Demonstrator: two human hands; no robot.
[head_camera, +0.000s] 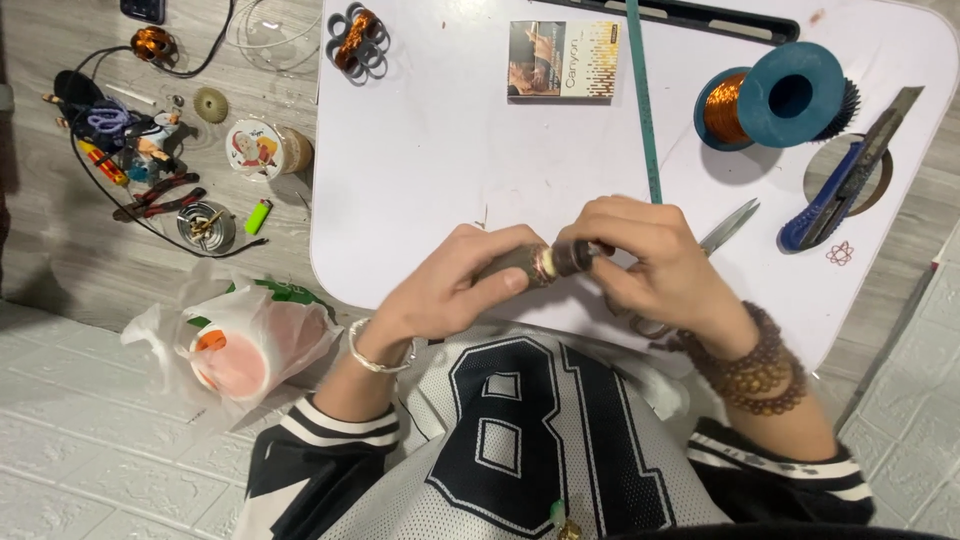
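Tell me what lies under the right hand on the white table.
Scissors: one blade tip pokes out beyond the right hand, a handle loop shows below it. The pivot and the remaining length are covered. Beneath them is the white table.

Glossy copper wire (725, 107), smooth white tabletop (440, 150)

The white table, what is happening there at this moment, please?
A person holds a small dark cylinder with copper winding over the white table, left hand and right hand each at one end. Scissors lie beside the right hand. A blue spool of copper wire and a blue utility knife lie farther off.
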